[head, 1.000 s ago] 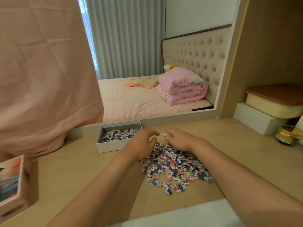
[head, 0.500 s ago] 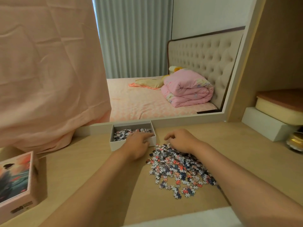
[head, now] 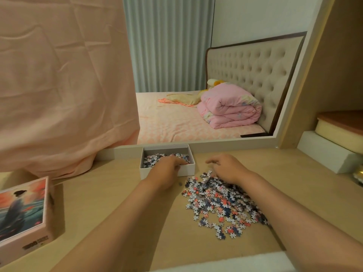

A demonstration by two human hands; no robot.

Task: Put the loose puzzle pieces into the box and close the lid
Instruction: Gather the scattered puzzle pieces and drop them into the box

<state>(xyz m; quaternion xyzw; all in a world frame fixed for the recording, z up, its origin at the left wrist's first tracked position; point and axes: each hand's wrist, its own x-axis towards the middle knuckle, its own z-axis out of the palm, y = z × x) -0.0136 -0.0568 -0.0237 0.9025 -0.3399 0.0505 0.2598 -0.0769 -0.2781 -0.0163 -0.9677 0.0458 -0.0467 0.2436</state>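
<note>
A white open box [head: 186,171] stands at the desk's back edge, with several puzzle pieces [head: 151,160] lying inside. My left hand [head: 167,169] reaches over its front wall, fingers curled down into the box around a pinch of pieces. A pile of loose pieces [head: 220,203] in white, pink and blue spreads to the right of the box. My right hand [head: 227,167] rests palm down on the pile's far edge, fingers bent and apart. The lid [head: 23,213], printed with a figure in pink and teal, lies at the desk's left front.
A mirror [head: 196,75] rises behind the box, partly draped with pink cloth [head: 59,85]. A white block [head: 324,156] carrying a cream container [head: 341,128] sits at the right, beside a small gold jar [head: 358,174]. A wooden wall closes the right side.
My left hand has moved from the pile's left edge forward into the box. My right hand stayed on the pile's far edge. The camera shifted so the scene sits further right.
</note>
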